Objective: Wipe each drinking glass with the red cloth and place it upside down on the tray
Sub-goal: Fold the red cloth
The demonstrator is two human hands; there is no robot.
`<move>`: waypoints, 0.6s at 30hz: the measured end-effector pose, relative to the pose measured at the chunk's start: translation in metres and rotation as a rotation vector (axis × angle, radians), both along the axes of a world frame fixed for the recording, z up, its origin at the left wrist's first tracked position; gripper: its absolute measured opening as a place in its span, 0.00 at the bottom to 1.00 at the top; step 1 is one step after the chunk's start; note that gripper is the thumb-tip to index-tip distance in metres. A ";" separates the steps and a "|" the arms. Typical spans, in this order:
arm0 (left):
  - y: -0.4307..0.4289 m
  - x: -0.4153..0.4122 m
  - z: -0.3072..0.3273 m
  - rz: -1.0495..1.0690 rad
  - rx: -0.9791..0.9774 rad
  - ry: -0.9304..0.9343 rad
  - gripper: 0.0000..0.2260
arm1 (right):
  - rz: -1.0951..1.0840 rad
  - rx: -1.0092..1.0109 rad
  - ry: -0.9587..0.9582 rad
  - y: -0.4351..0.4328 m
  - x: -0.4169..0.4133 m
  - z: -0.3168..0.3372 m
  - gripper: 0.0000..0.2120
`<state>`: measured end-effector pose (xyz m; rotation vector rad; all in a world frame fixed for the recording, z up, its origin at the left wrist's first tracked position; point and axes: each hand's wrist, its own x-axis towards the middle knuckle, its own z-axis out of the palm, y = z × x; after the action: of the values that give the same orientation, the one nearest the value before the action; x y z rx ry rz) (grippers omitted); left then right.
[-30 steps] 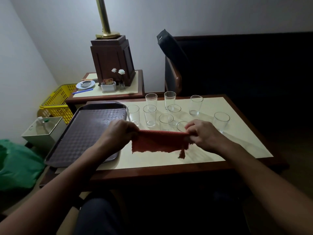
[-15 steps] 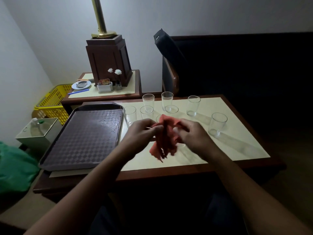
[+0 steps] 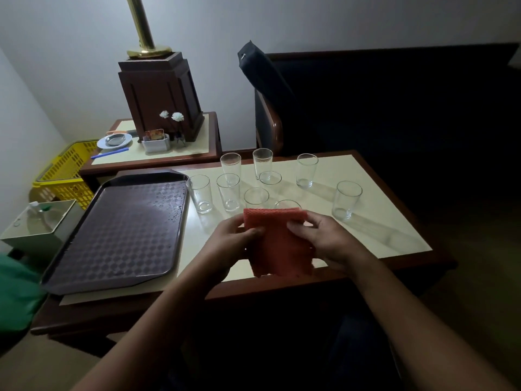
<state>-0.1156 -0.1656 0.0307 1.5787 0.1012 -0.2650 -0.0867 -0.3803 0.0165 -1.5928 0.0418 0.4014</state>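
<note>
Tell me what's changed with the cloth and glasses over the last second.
The red cloth, first stretched wide, was bunched and is now folded narrower, left hand and right hand gripping its sides. The glasses stay upright on the table; the tray holds none.

You face a plain pale grey wall (image 3: 282, 21) in dim light, with a dark armchair with a curved wooden arm (image 3: 274, 131) drawn up behind the low dark-wood table with a cream inlaid top (image 3: 400, 235). To your left, a smaller matching side table (image 3: 197, 139) carries a dark wooden pedestal (image 3: 160, 94) topped by a brass pole (image 3: 141, 24) (its upper end runs out of view). A yellow plastic lattice basket (image 3: 64, 176) stands beyond, and tan floor (image 3: 33, 371) shows below.
</note>
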 end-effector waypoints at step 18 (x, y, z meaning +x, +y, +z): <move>-0.008 -0.007 -0.021 -0.138 0.736 -0.490 0.03 | -0.038 -0.361 -0.319 -0.028 -0.029 -0.023 0.04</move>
<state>-0.1230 -0.1740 0.0100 2.3426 -0.3293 0.0772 -0.1159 -0.4082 -0.0062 -1.9929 -0.1050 0.1073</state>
